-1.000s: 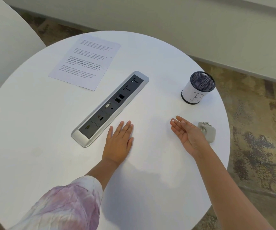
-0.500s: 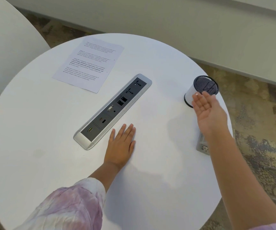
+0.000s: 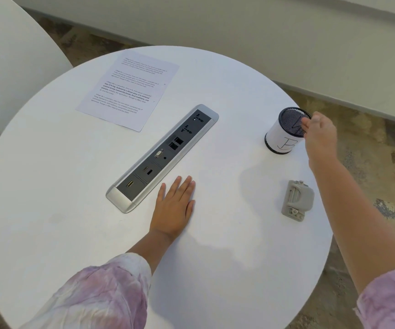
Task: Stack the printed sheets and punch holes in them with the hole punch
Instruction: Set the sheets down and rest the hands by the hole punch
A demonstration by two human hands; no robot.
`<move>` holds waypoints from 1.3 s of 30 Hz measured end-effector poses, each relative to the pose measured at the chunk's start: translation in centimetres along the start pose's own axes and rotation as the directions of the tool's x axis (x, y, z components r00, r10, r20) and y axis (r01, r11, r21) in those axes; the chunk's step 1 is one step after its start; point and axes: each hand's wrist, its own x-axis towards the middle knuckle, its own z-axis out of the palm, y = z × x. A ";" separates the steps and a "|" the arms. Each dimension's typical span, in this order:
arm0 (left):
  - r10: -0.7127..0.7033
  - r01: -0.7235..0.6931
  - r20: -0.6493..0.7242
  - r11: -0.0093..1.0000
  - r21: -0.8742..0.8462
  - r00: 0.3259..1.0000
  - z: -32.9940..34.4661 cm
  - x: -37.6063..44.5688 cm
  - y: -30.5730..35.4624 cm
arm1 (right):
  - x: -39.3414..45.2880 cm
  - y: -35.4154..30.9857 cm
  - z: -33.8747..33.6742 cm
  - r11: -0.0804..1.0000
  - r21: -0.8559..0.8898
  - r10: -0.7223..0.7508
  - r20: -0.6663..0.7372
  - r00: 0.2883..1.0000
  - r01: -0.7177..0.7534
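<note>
At a round white counter [image 3: 49, 186], my right hand [image 3: 321, 136] reaches over the rim of a black mesh pen cup wrapped in white paper [image 3: 284, 136], fingertips curled at its mouth — whether they pinch anything inside I cannot tell, since the mesh and my own knuckles hide them. My left hand [image 3: 174, 207] lies flat and released, palm down on the counter just beside the long silver-and-black power and data socket strip [image 3: 163, 157].

The printed white paper sheets [image 3: 130, 89] rest at the far left of the counter, well apart from both hands, on the other side of the socket strip; they look squared up as one neat pile, though I cannot tell how many lie there. The small grey metal hole punch [image 3: 297, 200] sits near the right edge, close under my right forearm, untouched.

My judgement: the paper will be light, limp and apt to slide on this smooth top, so I would take hold along a long edge with thumb above and fingers beneath, tapping the pile square before punching. The punch looks compact, stiff and heavier for its size — best gripped across its body, lever uppermost.
</note>
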 end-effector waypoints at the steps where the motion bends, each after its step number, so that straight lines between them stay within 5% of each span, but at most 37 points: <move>1: -0.001 0.001 0.000 1.000 0.001 1.000 0.0 0.0 0.0 | 0.1 0.1 0.0 0.998 -0.065 -0.021 0.021 1.000 0.022; 5: 0.005 -0.005 -0.021 1.000 0.007 1.000 -0.2 -0.1 0.1 | -0.1 0.3 -0.2 0.971 -0.213 -0.099 0.053 0.994 0.108; 13: 0.005 -0.004 -0.034 1.000 0.007 0.999 -0.2 -0.1 0.2 | -5.3 0.4 -0.2 0.949 -0.080 -0.311 -0.066 0.948 0.305; 16: 0.005 -0.005 -0.028 1.000 0.004 1.000 -0.2 -0.1 0.1 | -8.0 2.2 0.4 0.963 -0.115 -0.256 -0.107 0.961 0.243; 22: 0.010 -0.008 -0.043 0.999 0.040 0.999 -0.7 -0.2 0.3 | -12.8 8.2 2.0 0.959 -0.272 0.008 0.320 0.947 0.084; 30: 0.004 -0.003 -0.028 1.000 0.022 1.000 -0.2 -0.2 0.0 | -15.4 11.4 0.0 0.836 -0.513 0.129 0.532 0.837 0.198; 33: 0.013 -0.012 -0.044 1.000 0.021 0.999 -0.3 -0.2 0.1 | -15.5 11.6 0.0 0.811 -0.526 0.075 0.527 0.847 0.256; 39: 0.013 -0.012 -0.060 1.000 0.015 0.998 0.2 -0.2 0.0 | -14.3 11.6 0.7 0.867 -0.483 0.100 0.406 0.908 0.120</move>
